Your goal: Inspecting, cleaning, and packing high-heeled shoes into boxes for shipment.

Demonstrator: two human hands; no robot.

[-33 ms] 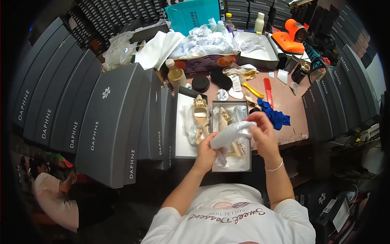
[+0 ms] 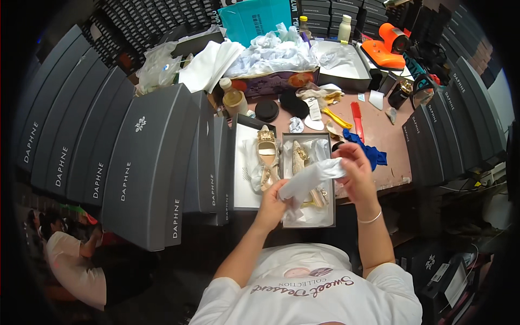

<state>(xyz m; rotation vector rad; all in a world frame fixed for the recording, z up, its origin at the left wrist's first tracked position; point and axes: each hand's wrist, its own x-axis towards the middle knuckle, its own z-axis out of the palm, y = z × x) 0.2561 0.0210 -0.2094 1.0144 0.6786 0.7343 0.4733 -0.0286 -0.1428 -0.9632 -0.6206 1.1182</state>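
A strip of crumpled white tissue paper (image 2: 307, 180) is pinched at its left end by my left hand (image 2: 272, 206), fingers closed. My right hand (image 2: 358, 170) is at the strip's other end, fingers spread apart and the thumb close to the paper; whether it touches is hard to see. Below the paper, an open grey shoebox (image 2: 309, 227) holds a beige, jewelled shoe (image 2: 299, 157) and white paper, partly hidden by the strip. The box part (image 2: 245, 199) to its left, white inside, holds a similar shoe (image 2: 266, 147) with a gold ornament.
Tall rows of grey shoeboxes stand left (image 2: 149, 162) and right (image 2: 425, 141). Behind lie a bottle (image 2: 234, 100), a black round lid (image 2: 266, 111), a red brush (image 2: 357, 120), blue cloth (image 2: 374, 157) and a heap of tissue (image 2: 271, 57). Another person (image 2: 76, 257) is at lower left.
My right hand's fingers have spread and lifted slightly, moving right from the end of the tissue paper. My left hand keeps its grip, nearly still.
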